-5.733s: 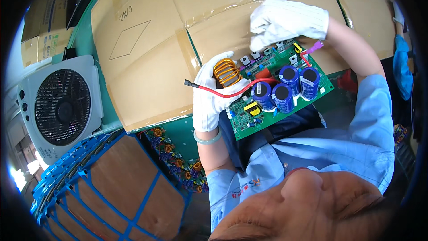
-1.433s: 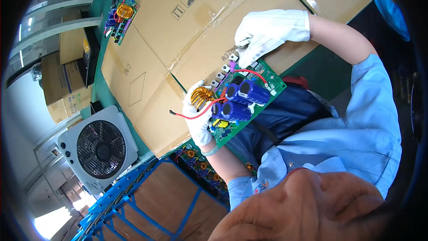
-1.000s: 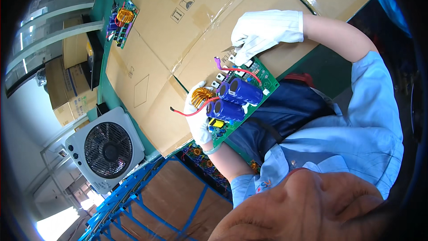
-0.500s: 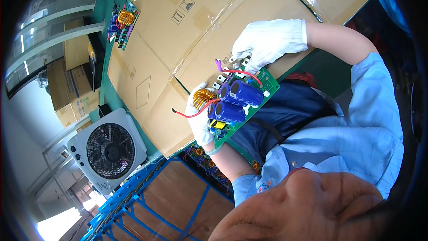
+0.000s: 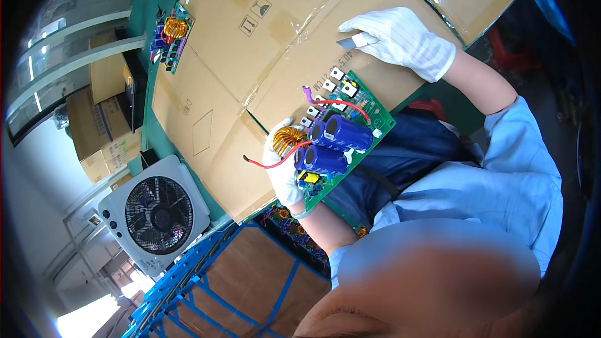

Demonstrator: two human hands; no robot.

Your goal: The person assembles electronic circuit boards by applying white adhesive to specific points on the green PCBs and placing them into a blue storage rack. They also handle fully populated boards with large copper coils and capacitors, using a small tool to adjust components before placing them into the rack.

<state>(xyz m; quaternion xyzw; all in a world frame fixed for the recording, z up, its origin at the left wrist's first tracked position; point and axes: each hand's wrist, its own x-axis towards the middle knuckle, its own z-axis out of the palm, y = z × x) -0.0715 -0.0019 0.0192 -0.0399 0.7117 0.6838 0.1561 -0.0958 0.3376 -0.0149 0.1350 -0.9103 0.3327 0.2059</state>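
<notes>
Green circuit board (image 5: 341, 134) over cardboard-covered worktop (image 5: 250, 56).
Gripped at its edge by left hand (image 5: 283, 169); right hand (image 5: 400, 37) apart, fingers (image 5: 363, 28) seemingly pinching a small grey piece (image 5: 350, 41).

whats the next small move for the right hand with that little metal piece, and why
Probably bring the small grey metal piece back to the green circuit board. The white-gloved right hand pinches it out over the brown cardboard sheet, apart from the board, while the white-gloved left hand holds the board by its edge.
</notes>
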